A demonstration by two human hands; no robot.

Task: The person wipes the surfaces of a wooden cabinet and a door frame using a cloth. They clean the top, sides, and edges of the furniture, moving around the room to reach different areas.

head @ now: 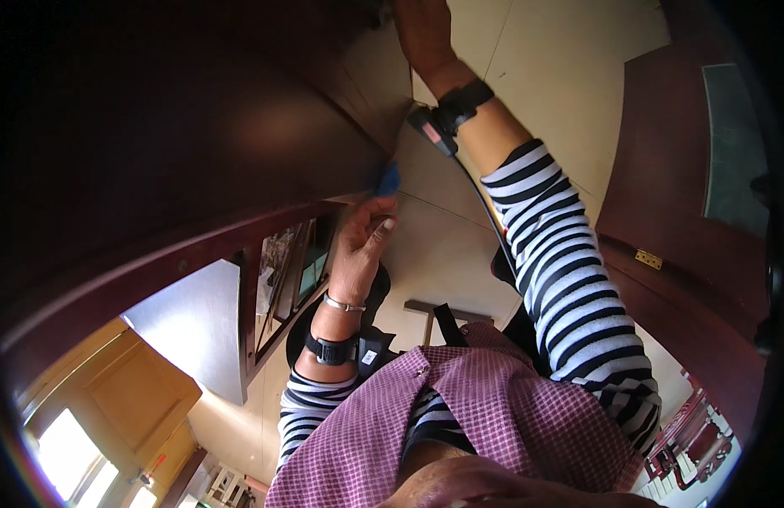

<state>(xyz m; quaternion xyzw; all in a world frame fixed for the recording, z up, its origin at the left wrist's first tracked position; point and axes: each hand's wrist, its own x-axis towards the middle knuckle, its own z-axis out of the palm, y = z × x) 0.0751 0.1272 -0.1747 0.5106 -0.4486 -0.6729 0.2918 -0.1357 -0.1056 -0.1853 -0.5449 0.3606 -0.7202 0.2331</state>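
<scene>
My left hand (365, 238) is raised near the middle, its fingers bent, at the lower edge of a large dark brown wooden furniture panel (284, 133). A small blurred blue thing (388, 180), perhaps cloth, lies right at its fingertips; whether the fingers grip it is unclear. My right hand (423, 35) reaches to the top edge of the picture beside the panel's far end, its fingers cut off or lost in shadow. Both wrists wear black straps with small devices, and a cable runs along the right forearm.
Under the panel is a dark red frame (249, 317) with glazed openings. Pale floor tiles (538, 70) lie below. On the right stands dark red wooden furniture (658, 152) with a brass hinge (649, 258). A yellow wooden door (137, 394) and bright windows are at lower left.
</scene>
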